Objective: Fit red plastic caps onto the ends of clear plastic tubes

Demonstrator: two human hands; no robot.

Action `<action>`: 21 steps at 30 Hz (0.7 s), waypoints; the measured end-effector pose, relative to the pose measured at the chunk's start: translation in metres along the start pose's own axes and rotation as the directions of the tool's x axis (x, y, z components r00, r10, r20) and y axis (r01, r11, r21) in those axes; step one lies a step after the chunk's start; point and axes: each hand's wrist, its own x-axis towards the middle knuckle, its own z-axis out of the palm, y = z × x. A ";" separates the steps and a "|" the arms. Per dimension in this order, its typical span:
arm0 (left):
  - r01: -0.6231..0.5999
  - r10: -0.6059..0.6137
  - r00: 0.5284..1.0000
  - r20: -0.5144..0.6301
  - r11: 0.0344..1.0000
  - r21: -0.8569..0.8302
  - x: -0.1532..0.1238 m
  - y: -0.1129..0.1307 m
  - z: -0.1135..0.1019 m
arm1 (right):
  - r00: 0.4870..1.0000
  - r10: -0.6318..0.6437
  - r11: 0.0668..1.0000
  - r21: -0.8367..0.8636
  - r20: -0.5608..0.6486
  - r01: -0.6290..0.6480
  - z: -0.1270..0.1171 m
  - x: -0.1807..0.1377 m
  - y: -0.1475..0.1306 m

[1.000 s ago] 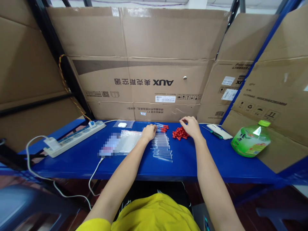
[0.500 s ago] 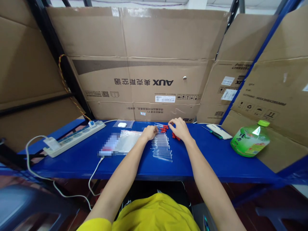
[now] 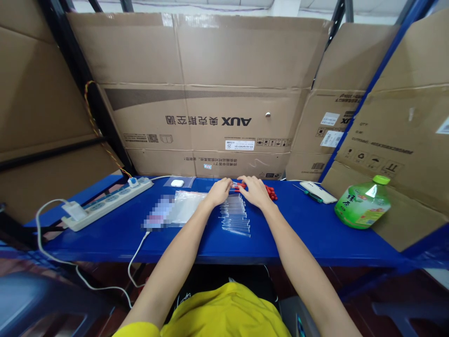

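My left hand (image 3: pixel 220 191) is closed, its fingertips pinched together at the far end of a row of thin clear tubes (image 3: pixel 235 216). What sits in that pinch is too small to make out. Close by on the right, my right hand (image 3: pixel 255 191) reaches inward with its thumb apart from its fingers. Between the two hands lie several clear tubes with red ends (image 3: pixel 239 186), partly covered by the fingers. A small pile of red rubber caps (image 3: pixel 271 192) shows just beyond my right hand.
Left of the tubes are clear plastic bags (image 3: pixel 184 208), a blurred-out flat object (image 3: pixel 157 213) with a white cable, and a power strip (image 3: pixel 108 203). A white case (image 3: pixel 177 183) lies behind. To the right are a screwdriver (image 3: pixel 313 196), a white slab (image 3: pixel 322 191) and a green bottle (image 3: pixel 363 204).
My right hand has shifted left, away from the red caps and toward my left hand, uncovering the pile. My left hand has moved slightly right and farther forward over the red-ended tubes.
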 end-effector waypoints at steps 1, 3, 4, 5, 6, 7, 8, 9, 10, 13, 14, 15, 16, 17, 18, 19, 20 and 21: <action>-0.012 0.011 1.000 -0.016 1.000 -0.022 0.000 0.002 0.000 | 1.000 0.002 1.000 -0.017 -0.001 -0.002 0.000 0.000 -0.002; -0.008 0.007 0.999 -0.032 0.999 -0.044 0.000 0.007 -0.002 | 1.000 0.006 0.999 -0.045 -0.003 -0.006 0.001 0.001 -0.005; -0.004 0.003 1.000 -0.031 0.999 -0.039 -0.001 0.009 -0.003 | 1.000 0.007 0.999 -0.053 -0.003 -0.007 0.001 0.001 -0.006; -0.008 0.007 1.000 -0.025 1.000 -0.024 -0.002 0.012 -0.004 | 1.000 0.008 0.998 -0.059 0.001 -0.008 0.002 0.001 -0.007; -0.021 0.021 1.000 -0.016 1.000 -0.004 -0.003 0.014 -0.005 | 1.000 0.007 0.998 -0.065 0.004 -0.007 0.002 0.001 -0.008; -0.041 0.041 0.999 -0.007 0.999 0.014 -0.004 0.016 -0.005 | 1.000 0.005 0.997 -0.072 0.008 -0.005 0.002 0.001 -0.009; -0.060 0.060 0.998 -0.002 0.998 0.027 -0.005 0.018 -0.006 | 1.000 0.003 0.997 -0.080 0.009 -0.003 0.003 0.001 -0.010; -0.072 0.072 0.997 0.000 0.997 0.033 -0.006 0.020 -0.006 | 1.000 0.000 0.996 -0.090 0.008 0.001 0.003 0.001 -0.011; -0.074 0.074 0.997 -0.002 0.997 0.035 -0.006 0.021 -0.005 | 1.000 -0.002 0.995 -0.102 0.004 0.003 0.003 0.000 -0.013; -0.044 0.044 0.999 0.000 0.997 0.061 -0.005 0.023 -0.003 | 1.000 -0.002 0.991 -0.135 -0.009 0.001 0.003 0.000 -0.018; -0.035 0.035 0.999 0.002 0.996 0.081 -0.005 0.024 -0.002 | 1.000 0.000 0.990 -0.143 -0.012 -0.001 0.002 0.000 -0.020; -0.031 0.031 1.000 0.002 0.994 0.102 -0.004 0.024 -0.001 | 1.000 0.002 0.989 -0.149 -0.014 -0.004 0.002 0.000 -0.021; -0.029 0.029 1.000 0.002 0.992 0.120 -0.004 0.025 -0.001 | 1.000 0.005 0.988 -0.155 -0.015 -0.007 0.002 0.000 -0.022; -0.029 0.029 1.000 0.001 0.990 0.135 -0.004 0.025 -0.002 | 1.000 0.007 0.987 -0.159 -0.014 -0.009 0.002 0.000 -0.022; -0.030 0.030 1.000 0.001 0.989 0.146 -0.004 0.026 -0.002 | 1.000 0.010 0.986 -0.164 -0.011 -0.012 0.002 0.000 -0.022; -0.031 0.030 1.000 0.004 0.987 0.155 -0.004 0.027 -0.003 | 1.000 0.012 0.986 -0.168 -0.007 -0.013 0.002 0.000 -0.022; -0.029 0.028 1.000 0.007 0.986 0.161 -0.004 0.027 -0.004 | 1.000 0.014 0.985 -0.171 -0.002 -0.014 0.002 0.000 -0.022; -0.027 0.026 1.000 0.011 0.986 0.166 -0.004 0.028 -0.005 | 1.000 0.015 0.985 -0.173 0.002 -0.014 0.003 0.000 -0.021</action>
